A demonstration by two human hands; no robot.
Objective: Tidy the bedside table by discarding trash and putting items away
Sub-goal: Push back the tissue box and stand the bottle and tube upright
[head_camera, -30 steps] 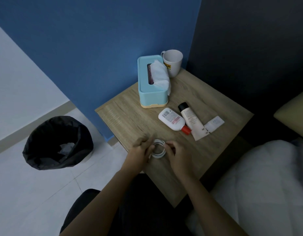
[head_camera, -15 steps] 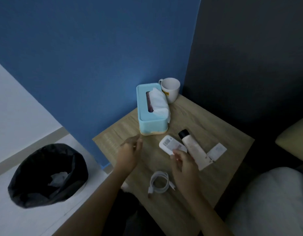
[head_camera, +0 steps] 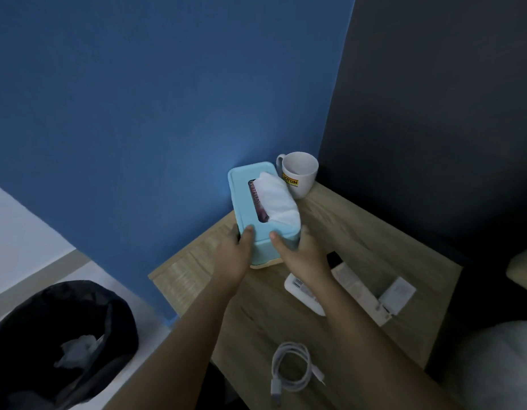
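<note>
A light blue tissue box [head_camera: 246,199] with a white tissue sticking out stands at the back of the wooden bedside table [head_camera: 374,232], near the blue wall. My left hand [head_camera: 235,255] grips its near left corner and my right hand [head_camera: 300,255] grips its near right corner, thumbs on the lid. A coiled white cable [head_camera: 292,368] lies loose near the table's front edge. Right of my right arm lie a white bottle [head_camera: 300,291], a white tube [head_camera: 357,288] and a small white packet [head_camera: 398,291], partly hidden by the arm.
A white mug [head_camera: 300,173] with a yellow label stands in the back corner, right behind the tissue box. A bin lined with a black bag [head_camera: 58,344], holding crumpled paper, sits on the floor at the left. White bedding [head_camera: 502,365] lies at the right.
Both hands let go of the coiled cable, left it on the table front, and moved back to take hold of the tissue box. The view tilted up.
</note>
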